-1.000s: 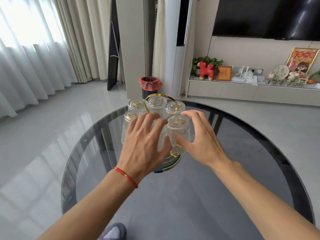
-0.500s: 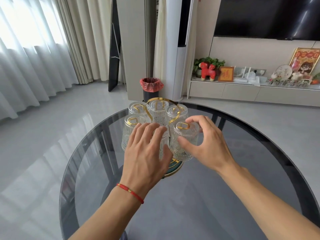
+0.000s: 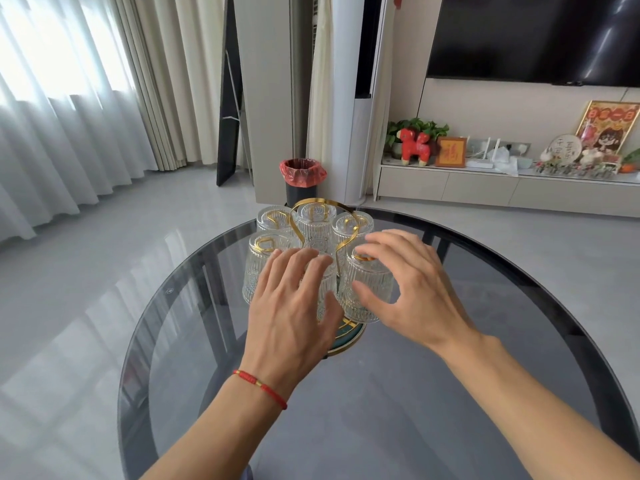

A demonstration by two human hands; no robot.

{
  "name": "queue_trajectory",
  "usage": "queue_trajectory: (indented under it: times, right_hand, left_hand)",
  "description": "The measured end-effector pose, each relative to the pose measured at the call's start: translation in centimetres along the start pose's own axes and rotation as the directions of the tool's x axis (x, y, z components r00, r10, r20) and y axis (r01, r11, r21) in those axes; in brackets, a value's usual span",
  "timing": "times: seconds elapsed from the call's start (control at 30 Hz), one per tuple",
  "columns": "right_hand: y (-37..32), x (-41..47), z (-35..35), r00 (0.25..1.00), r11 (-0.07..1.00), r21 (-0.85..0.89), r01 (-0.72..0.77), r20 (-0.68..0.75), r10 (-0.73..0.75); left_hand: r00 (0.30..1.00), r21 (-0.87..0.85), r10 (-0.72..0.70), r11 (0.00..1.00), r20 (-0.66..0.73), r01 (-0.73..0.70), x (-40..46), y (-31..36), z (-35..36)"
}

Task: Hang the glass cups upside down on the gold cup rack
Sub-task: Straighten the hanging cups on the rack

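The gold cup rack (image 3: 350, 336) stands on a round dark glass table (image 3: 450, 393), its gold loop handle (image 3: 294, 223) rising in the middle. Several ribbed glass cups hang on it upside down, such as the left one (image 3: 261, 268) and the back one (image 3: 316, 220). My left hand (image 3: 294, 306) lies flat over the near middle cup (image 3: 327, 285), hiding most of it. My right hand (image 3: 408, 289) curves loosely around the near right cup (image 3: 367, 282), thumb in front, fingers spread over its upturned base.
A black bin with a red liner (image 3: 303, 176) stands on the floor behind the table. A low TV cabinet (image 3: 485, 188) with ornaments runs along the right wall. Curtains hang at the left. The table's rim (image 3: 138, 341) curves close on the left.
The near right cup has gone from tilted in my right hand to hanging straight on the rack. My right fingers have spread apart. My left hand has stayed on the near middle cup.
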State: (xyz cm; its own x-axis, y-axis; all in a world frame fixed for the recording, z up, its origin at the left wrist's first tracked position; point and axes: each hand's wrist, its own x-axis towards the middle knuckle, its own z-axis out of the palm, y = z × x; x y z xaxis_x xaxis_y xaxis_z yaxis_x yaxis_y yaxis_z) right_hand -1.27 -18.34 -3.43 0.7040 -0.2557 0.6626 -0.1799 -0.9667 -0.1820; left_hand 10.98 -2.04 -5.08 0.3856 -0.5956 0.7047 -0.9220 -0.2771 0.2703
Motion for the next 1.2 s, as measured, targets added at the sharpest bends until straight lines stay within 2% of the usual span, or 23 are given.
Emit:
queue_trajectory:
  times: [0.43,1.0,1.2]
  right_hand:
    - [0.4,0.03,-0.22,0.996,1.0,0.025,0.009,-0.084,-0.007]
    - [0.66,0.05,-0.49,0.998,0.999,0.03,0.034,-0.046,-0.033]
    - [0.51,0.37,-0.88,0.999,0.999,-0.015,0.046,0.022,-0.046]
  left_hand:
    - [1.0,-0.015,-0.006,1.0,-0.013,0.006,0.01,0.05,0.02]
    - [1.0,-0.029,-0.015,0.999,-0.013,0.015,0.06,0.12,-0.03]
    - [1.0,-0.028,-0.015,0.999,-0.008,0.015,0.05,0.16,-0.08]
